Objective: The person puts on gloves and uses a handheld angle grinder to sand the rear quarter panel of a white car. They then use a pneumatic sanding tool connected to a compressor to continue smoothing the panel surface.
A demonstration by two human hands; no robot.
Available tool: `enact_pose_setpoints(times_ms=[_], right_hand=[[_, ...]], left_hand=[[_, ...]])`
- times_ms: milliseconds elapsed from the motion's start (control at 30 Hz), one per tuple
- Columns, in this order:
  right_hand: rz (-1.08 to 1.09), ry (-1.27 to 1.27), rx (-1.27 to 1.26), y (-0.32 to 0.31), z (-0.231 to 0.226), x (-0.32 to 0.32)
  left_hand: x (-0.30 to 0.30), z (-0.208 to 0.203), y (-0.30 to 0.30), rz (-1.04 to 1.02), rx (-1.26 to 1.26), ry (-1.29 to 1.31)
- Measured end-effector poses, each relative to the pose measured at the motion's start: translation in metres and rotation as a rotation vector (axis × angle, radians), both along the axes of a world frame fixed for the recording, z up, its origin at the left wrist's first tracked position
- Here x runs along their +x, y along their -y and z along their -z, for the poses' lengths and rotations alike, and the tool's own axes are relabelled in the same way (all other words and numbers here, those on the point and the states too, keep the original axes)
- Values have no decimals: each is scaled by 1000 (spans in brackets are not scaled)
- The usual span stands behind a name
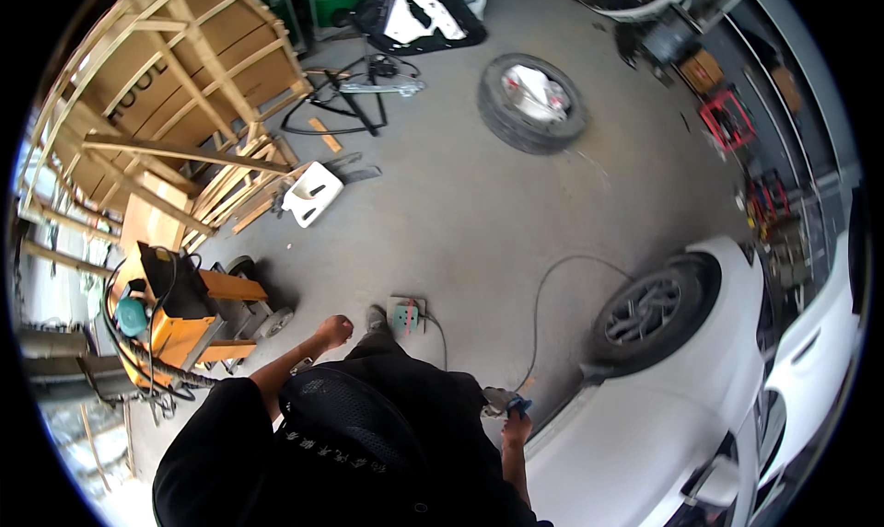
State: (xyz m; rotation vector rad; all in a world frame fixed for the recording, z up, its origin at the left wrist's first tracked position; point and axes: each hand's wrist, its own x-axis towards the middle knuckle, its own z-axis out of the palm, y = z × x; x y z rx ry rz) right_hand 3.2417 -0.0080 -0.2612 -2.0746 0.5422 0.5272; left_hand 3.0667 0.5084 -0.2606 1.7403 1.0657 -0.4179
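Wide head view, looking down in a workshop: the person's right hand (pixel 517 427) grasps a small blue object (pixel 518 405) at lower right, beside a white car (pixel 599 453). The left hand (pixel 334 331) reaches out leftward, fingers curled, nothing visible in it; I cannot tell how tightly it is closed. A dark cable (pixel 536 320) loops over the floor (pixel 442 223) from near the blue object toward the car's wheel (pixel 642 320) and could catch a foot. A green box (pixel 405 316) with a cord sits beside a grey shoe (pixel 376 320), so a careless step might trip. The car's side, near the right hand, could get scratched by a swing. The widest room lies ahead, between a loose tyre (pixel 516 137) and an orange cart (pixel 166 336).
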Motion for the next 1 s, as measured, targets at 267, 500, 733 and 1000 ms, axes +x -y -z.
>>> enact_pose_setpoints(times_ms=[267, 500, 733, 1000], right_hand=[[55, -253, 16, -18, -28, 156], [-652, 79, -250, 4, 79, 394], [-710, 343, -21, -47, 89, 583], [-919, 264, -26, -113, 47, 587]], left_hand=[[76, 50, 6, -48, 119, -184], [151, 26, 74, -616, -8, -67], [232, -16, 172, -608, -39, -56], [247, 36, 191, -800, -91, -28]])
